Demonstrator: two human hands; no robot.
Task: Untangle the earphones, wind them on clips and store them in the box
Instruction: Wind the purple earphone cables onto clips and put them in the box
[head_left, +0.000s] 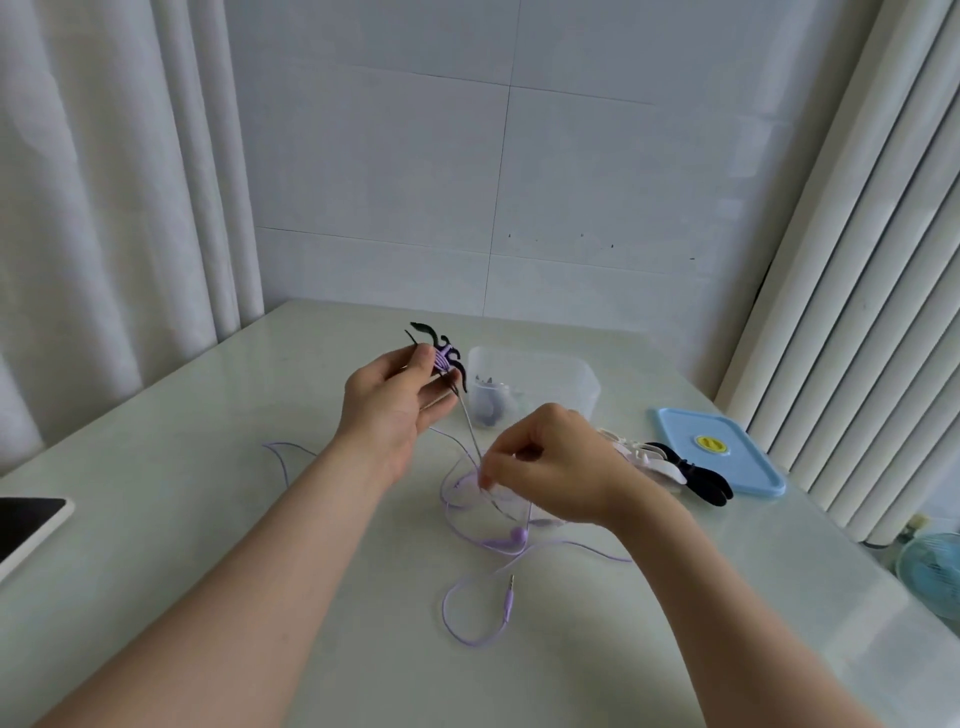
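Left hand (395, 410) raised, fingers pinching black clip (441, 353), purple earphones (511, 540) partly wound on it. Right hand (550, 462) lower, thumb and forefinger pinching the taut cord. Loose cord, earbuds and plug lie on table (208, 519) under right hand; clear box (540, 374) behind.

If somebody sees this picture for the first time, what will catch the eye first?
The two hands at the centre: the left hand holds up a black clip partly wound with purple cable, and the right hand pinches the taut cable below it. The loose purple earphones sprawl on the table beneath, before the clear box.
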